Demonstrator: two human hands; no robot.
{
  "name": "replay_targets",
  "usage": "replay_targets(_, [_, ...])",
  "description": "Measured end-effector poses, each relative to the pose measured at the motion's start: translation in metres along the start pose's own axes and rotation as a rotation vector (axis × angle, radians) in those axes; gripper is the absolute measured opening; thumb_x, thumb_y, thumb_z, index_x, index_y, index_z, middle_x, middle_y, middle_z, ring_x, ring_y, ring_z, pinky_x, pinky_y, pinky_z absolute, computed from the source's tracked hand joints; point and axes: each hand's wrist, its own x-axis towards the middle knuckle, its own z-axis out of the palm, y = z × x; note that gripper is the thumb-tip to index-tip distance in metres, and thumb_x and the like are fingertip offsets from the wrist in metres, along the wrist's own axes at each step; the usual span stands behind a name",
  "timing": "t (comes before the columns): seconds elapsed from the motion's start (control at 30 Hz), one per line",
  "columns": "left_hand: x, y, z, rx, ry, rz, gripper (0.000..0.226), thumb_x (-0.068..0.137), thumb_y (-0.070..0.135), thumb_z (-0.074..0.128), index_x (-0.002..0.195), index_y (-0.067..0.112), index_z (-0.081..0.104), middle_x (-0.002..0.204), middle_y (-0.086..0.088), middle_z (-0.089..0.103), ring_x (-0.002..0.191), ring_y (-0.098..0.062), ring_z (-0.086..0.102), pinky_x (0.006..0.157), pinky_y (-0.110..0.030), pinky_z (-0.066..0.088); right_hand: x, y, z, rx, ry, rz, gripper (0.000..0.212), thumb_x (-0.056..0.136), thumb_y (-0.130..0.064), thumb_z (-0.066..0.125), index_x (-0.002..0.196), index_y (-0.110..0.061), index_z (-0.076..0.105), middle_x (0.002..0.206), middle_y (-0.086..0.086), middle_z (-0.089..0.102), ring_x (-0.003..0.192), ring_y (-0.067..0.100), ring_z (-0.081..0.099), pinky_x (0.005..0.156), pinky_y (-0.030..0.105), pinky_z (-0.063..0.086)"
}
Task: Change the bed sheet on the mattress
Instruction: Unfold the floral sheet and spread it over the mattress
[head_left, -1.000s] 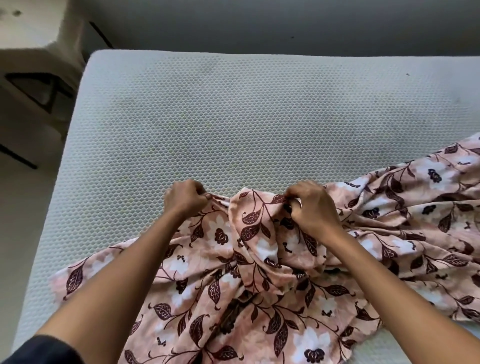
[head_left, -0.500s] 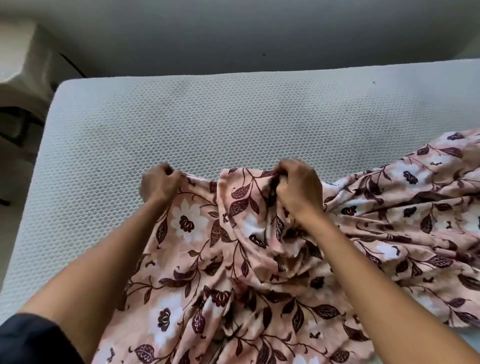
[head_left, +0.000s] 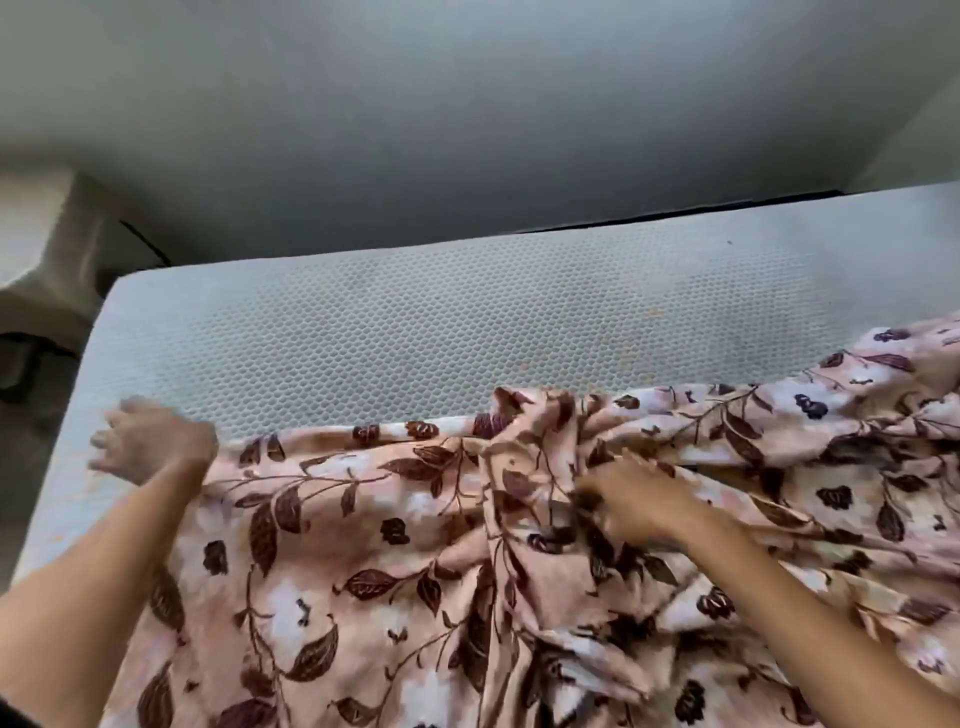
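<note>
Spreading the floral bed sheet (head_left: 395, 561) over the bare mattress (head_left: 415, 322), the person has both hands low on the cloth. The sheet lies bunched across the near half of the mattress, its far edge running just beyond the fingertips, with honeycomb ticking exposed past that. The left hand (head_left: 150, 441) sits at the sheet's left end, fingers (head_left: 111, 418) splayed apart; motion blur hides whether the thumb side pinches the hem. The right hand (head_left: 639, 504) rests on a rumpled ridge of fabric, fingers curled down into it, though blur makes a firm clamp impossible to confirm. The cloth looks thin, light and limp: it will drape and wrinkle rather than hold shape, so it is probably best taken by the hem or a corner and drawn taut. Against half a second ago, both fists have loosened, the left hand has swung out leftward, the stretch between the hands lies flatter, and the view has tipped up toward the wall (head_left: 467, 130).
</note>
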Motion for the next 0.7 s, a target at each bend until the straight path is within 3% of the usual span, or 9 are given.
replay_targets(0.07, [-0.045,0.039,-0.013,0.052,-0.052,0.298,0.043,0.077,0.002,0.056,0.120,0.002,0.055,0.119,-0.025,0.056,0.111,-0.042,0.050,0.094,-0.045,0.039,0.002,-0.006,0.013,0.084,-0.188,0.038,0.015,0.081,-0.012,0.051,0.089,-0.013,0.064,0.096,0.012,0.066,0.091,0.030,0.062,0.072,0.029,0.048])
replay_targets(0.17, [-0.086,0.089,0.014,0.013,-0.340,0.763,0.030,0.087,0.013,0.057,0.116,0.011,0.063,0.118,-0.014,0.063,0.110,-0.032,0.055,0.091,-0.038,0.042,0.026,-0.004,0.012,0.158,0.170,0.194,0.020,0.092,-0.032,0.051,0.084,-0.015,0.060,0.088,0.005,0.064,0.086,0.024,0.063,0.056,0.024,0.034])
replay_targets(0.23, [-0.113,0.112,0.034,0.051,-0.454,0.974,0.031,0.089,0.026,0.061,0.118,0.015,0.063,0.120,-0.007,0.063,0.111,-0.025,0.056,0.094,-0.038,0.044,0.042,-0.008,0.008,0.162,0.360,0.228,0.031,0.095,-0.042,0.047,0.091,-0.014,0.059,0.095,0.004,0.063,0.090,0.022,0.060,0.061,0.026,0.032])
replay_targets(0.33, [-0.151,0.133,0.060,0.097,-0.469,1.161,0.039,0.086,0.041,0.062,0.119,0.020,0.062,0.119,-0.003,0.064,0.112,-0.021,0.053,0.097,-0.037,0.041,0.070,-0.019,0.003,0.222,0.397,0.327,0.053,0.090,-0.058,0.044,0.112,-0.011,0.054,0.112,0.006,0.059,0.107,0.025,0.053,0.076,0.032,0.040])
replay_targets(0.4, [-0.165,0.132,0.074,0.168,-0.441,1.153,0.030,0.088,0.038,0.058,0.112,0.022,0.065,0.113,-0.004,0.065,0.114,-0.023,0.048,0.096,-0.036,0.035,0.088,-0.024,0.006,0.287,0.263,0.450,0.061,0.087,-0.061,0.048,0.120,-0.010,0.049,0.121,0.011,0.056,0.113,0.030,0.051,0.085,0.038,0.043])
replay_targets(0.5, [-0.168,0.124,0.076,0.228,-0.299,1.143,0.021,0.091,0.020,0.050,0.104,0.020,0.067,0.102,-0.005,0.066,0.108,-0.023,0.049,0.091,-0.034,0.032,0.106,-0.026,0.015,0.369,0.170,0.558,0.031,0.086,-0.030,0.061,0.109,-0.010,0.056,0.118,0.013,0.060,0.108,0.032,0.056,0.081,0.036,0.046])
replay_targets(0.57, [-0.148,0.123,0.068,0.160,-0.214,1.040,0.017,0.088,0.015,0.051,0.096,0.018,0.065,0.091,-0.005,0.063,0.102,-0.024,0.051,0.081,-0.032,0.033,0.113,-0.029,0.013,0.476,0.316,0.612,0.021,0.080,-0.014,0.061,0.100,-0.012,0.064,0.108,0.011,0.066,0.101,0.031,0.061,0.077,0.034,0.050])
replay_targets(0.63, [-0.116,0.133,0.050,0.087,-0.137,0.916,0.015,0.083,0.014,0.055,0.094,0.015,0.065,0.090,-0.008,0.062,0.097,-0.027,0.054,0.074,-0.034,0.035,0.116,-0.033,-0.003,0.576,0.504,0.643,0.024,0.080,-0.005,0.057,0.100,-0.013,0.068,0.104,0.011,0.067,0.098,0.030,0.062,0.073,0.031,0.048])
replay_targets(0.7, [-0.068,0.142,0.027,-0.024,-0.095,0.639,0.021,0.082,0.011,0.054,0.099,0.008,0.065,0.099,-0.017,0.064,0.098,-0.035,0.059,0.077,-0.037,0.046,0.119,-0.033,-0.026,0.616,0.696,0.630,0.028,0.081,0.001,0.052,0.102,-0.010,0.067,0.104,0.012,0.068,0.099,0.030,0.061,0.075,0.032,0.048])
